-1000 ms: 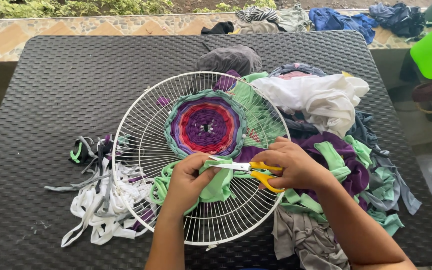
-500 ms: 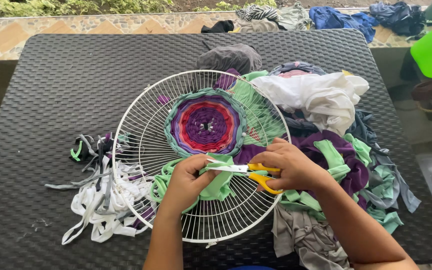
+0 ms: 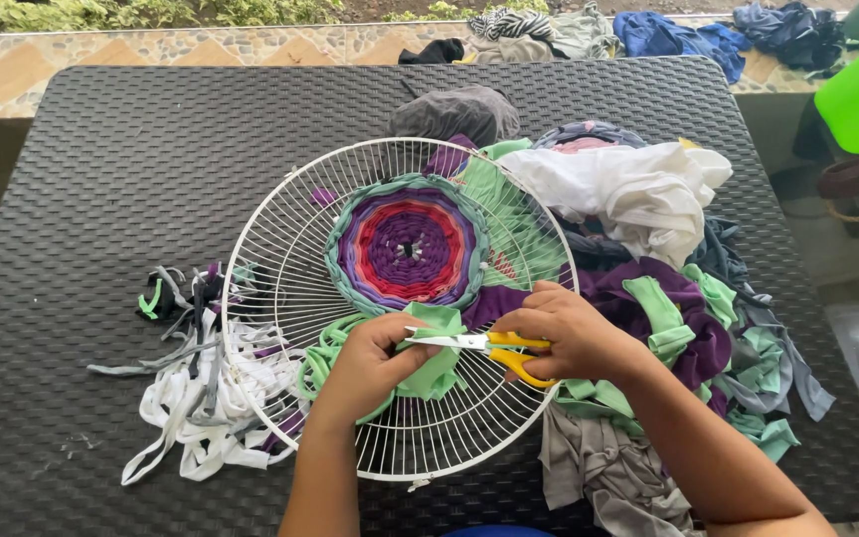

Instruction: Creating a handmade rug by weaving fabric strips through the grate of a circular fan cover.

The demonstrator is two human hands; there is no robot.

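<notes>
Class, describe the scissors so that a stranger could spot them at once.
Find the round white wire fan guard on the dark woven table. Over its lower half, the right hand holds scissors: yellow handles, silver blades, cutting a green fabric strip.

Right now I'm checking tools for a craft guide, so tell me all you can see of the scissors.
The scissors have yellow handles and pale metal blades. They lie nearly level, tips pointing to the person's left, above the white wire fan guard. The right hand grips the handles, hiding most of them. The blades are slightly open at the edge of a folded green fabric strip, which the left hand pinches. The tips sit by the left thumb.
</notes>
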